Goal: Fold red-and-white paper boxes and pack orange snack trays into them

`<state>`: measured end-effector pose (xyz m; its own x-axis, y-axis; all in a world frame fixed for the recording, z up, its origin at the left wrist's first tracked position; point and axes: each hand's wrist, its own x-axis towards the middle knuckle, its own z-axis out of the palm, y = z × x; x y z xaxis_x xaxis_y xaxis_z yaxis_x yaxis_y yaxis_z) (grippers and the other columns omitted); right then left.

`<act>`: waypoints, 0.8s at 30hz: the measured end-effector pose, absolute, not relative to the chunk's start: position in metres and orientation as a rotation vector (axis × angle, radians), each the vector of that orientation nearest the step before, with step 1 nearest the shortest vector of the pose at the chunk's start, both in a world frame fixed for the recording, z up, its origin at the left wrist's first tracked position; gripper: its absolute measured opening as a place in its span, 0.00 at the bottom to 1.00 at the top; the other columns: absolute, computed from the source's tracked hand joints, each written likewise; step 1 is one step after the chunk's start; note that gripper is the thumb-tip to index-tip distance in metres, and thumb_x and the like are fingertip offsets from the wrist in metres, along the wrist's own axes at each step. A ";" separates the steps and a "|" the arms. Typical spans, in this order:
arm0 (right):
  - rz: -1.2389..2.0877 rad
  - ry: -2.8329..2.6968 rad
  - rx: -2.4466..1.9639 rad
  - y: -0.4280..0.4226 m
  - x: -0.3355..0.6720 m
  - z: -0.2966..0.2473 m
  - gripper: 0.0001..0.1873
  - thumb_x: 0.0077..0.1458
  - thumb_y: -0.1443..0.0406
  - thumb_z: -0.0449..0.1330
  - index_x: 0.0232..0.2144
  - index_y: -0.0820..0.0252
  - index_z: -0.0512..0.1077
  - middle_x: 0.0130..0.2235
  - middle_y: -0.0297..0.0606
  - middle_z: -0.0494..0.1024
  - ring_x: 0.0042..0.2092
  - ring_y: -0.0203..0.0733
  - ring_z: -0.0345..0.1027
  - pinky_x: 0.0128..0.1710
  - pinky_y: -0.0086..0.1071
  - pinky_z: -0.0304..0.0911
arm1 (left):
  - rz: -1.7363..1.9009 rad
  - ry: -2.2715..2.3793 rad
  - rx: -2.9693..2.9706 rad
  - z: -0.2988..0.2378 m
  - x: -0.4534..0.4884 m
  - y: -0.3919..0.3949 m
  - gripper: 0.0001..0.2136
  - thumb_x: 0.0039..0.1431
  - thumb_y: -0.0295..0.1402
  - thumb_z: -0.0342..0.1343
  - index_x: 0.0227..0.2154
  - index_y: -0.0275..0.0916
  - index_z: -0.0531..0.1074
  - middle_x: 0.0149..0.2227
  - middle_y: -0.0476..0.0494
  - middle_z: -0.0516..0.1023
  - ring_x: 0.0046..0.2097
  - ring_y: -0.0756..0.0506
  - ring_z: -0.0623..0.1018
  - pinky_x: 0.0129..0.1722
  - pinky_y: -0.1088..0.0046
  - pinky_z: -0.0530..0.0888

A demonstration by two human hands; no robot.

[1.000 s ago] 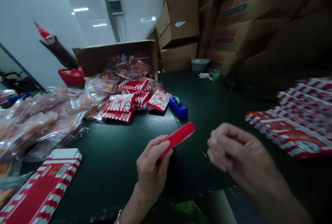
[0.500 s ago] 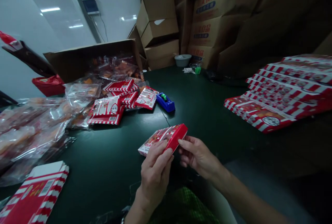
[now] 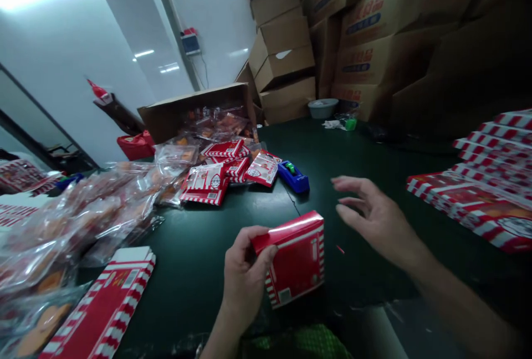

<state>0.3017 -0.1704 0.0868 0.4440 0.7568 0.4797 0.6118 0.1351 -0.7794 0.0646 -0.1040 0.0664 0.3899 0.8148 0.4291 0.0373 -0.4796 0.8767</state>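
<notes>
Over dark table (image 3: 199,292): left hand (image 3: 245,276) gripping red striped carton (image 3: 296,259); right hand (image 3: 374,215) open, empty.

From my remote view, a blue tape dispenser (image 3: 293,178) sits on a dark green table (image 3: 195,287) near plastic bags of orange food (image 3: 91,215), flat red-and-white boxes (image 3: 486,181) and stacked cardboard cartons (image 3: 366,54).

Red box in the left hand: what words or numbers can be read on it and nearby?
None can be read: the small label on the red box in the left hand is too blurred, and so is the print on the brown cartons and flat packets.
</notes>
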 end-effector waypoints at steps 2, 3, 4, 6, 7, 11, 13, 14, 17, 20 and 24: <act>0.328 -1.710 -1.453 -0.171 0.294 0.107 0.19 0.48 0.63 0.62 0.45 0.51 0.70 0.47 0.41 0.74 0.47 0.50 0.69 0.46 0.41 0.67 | 1.166 0.682 1.925 0.069 0.067 -0.103 0.09 0.57 0.29 0.58 0.41 0.38 0.72 0.38 0.43 0.80 0.37 0.47 0.80 0.36 0.74 0.78; 0.357 -1.906 -1.411 -0.171 0.288 0.109 0.19 0.50 0.64 0.61 0.46 0.51 0.71 0.47 0.40 0.75 0.47 0.50 0.69 0.48 0.42 0.66 | 1.212 0.609 2.034 0.067 0.068 -0.104 0.11 0.57 0.27 0.58 0.44 0.39 0.71 0.41 0.42 0.80 0.41 0.46 0.80 0.41 0.71 0.77; 0.318 -2.035 -1.378 -0.172 0.283 0.105 0.17 0.52 0.66 0.60 0.46 0.51 0.72 0.47 0.40 0.76 0.49 0.51 0.69 0.51 0.44 0.65 | 1.275 0.518 2.162 0.062 0.069 -0.106 0.13 0.57 0.25 0.57 0.46 0.40 0.70 0.44 0.42 0.80 0.44 0.45 0.79 0.46 0.68 0.76; 0.131 -2.104 -1.318 -0.179 0.276 0.076 0.19 0.57 0.69 0.54 0.49 0.52 0.72 0.50 0.41 0.76 0.54 0.51 0.66 0.55 0.47 0.61 | 1.350 0.344 2.418 0.044 0.070 -0.115 0.17 0.56 0.21 0.56 0.48 0.40 0.68 0.46 0.41 0.80 0.50 0.44 0.77 0.54 0.62 0.71; 0.046 -2.090 -1.309 -0.186 0.275 0.055 0.21 0.58 0.71 0.51 0.52 0.52 0.70 0.52 0.42 0.74 0.57 0.50 0.63 0.57 0.48 0.59 | 1.324 0.288 2.522 0.031 0.069 -0.120 0.17 0.56 0.19 0.54 0.48 0.40 0.68 0.45 0.41 0.80 0.52 0.43 0.76 0.56 0.60 0.69; 0.124 -2.191 -1.416 -0.225 0.292 -0.023 0.27 0.54 0.71 0.55 0.56 0.50 0.67 0.58 0.43 0.69 0.60 0.51 0.59 0.54 0.45 0.65 | 0.887 0.244 2.618 -0.017 0.055 -0.136 0.17 0.53 0.24 0.56 0.47 0.39 0.70 0.48 0.38 0.79 0.57 0.37 0.72 0.57 0.54 0.68; 0.226 -2.078 -1.585 -0.233 0.304 -0.037 0.26 0.53 0.65 0.59 0.55 0.52 0.68 0.58 0.46 0.69 0.59 0.55 0.61 0.54 0.48 0.65 | 0.845 0.537 2.408 -0.027 0.043 -0.130 0.17 0.54 0.30 0.56 0.48 0.38 0.70 0.49 0.35 0.77 0.54 0.36 0.74 0.53 0.55 0.72; 0.284 -1.945 -1.698 -0.230 0.308 -0.038 0.26 0.53 0.62 0.59 0.55 0.55 0.69 0.57 0.49 0.69 0.58 0.58 0.62 0.53 0.52 0.64 | 0.850 0.766 2.241 -0.028 0.037 -0.123 0.17 0.56 0.32 0.55 0.49 0.37 0.69 0.48 0.33 0.77 0.50 0.37 0.77 0.48 0.57 0.75; 0.479 -1.583 -1.906 -0.206 0.303 -0.028 0.24 0.54 0.55 0.57 0.48 0.64 0.74 0.50 0.59 0.73 0.52 0.65 0.66 0.51 0.59 0.62 | 0.759 1.204 1.748 -0.022 0.033 -0.099 0.23 0.59 0.39 0.50 0.55 0.33 0.62 0.38 0.35 0.80 0.33 0.43 0.80 0.31 0.67 0.77; 0.521 -1.545 -1.844 -0.189 0.288 -0.017 0.13 0.53 0.58 0.59 0.35 0.60 0.78 0.43 0.50 0.78 0.46 0.56 0.71 0.49 0.48 0.66 | 0.651 1.091 1.583 -0.026 0.056 -0.088 0.32 0.55 0.41 0.55 0.60 0.35 0.54 0.40 0.38 0.79 0.29 0.46 0.78 0.26 0.71 0.74; 0.342 -1.392 -1.838 -0.206 0.321 -0.003 0.14 0.58 0.62 0.52 0.40 0.58 0.76 0.44 0.40 0.79 0.44 0.41 0.73 0.46 0.29 0.67 | 0.792 0.953 1.424 -0.048 0.141 -0.089 0.38 0.46 0.42 0.62 0.59 0.39 0.52 0.45 0.37 0.75 0.26 0.48 0.75 0.24 0.72 0.74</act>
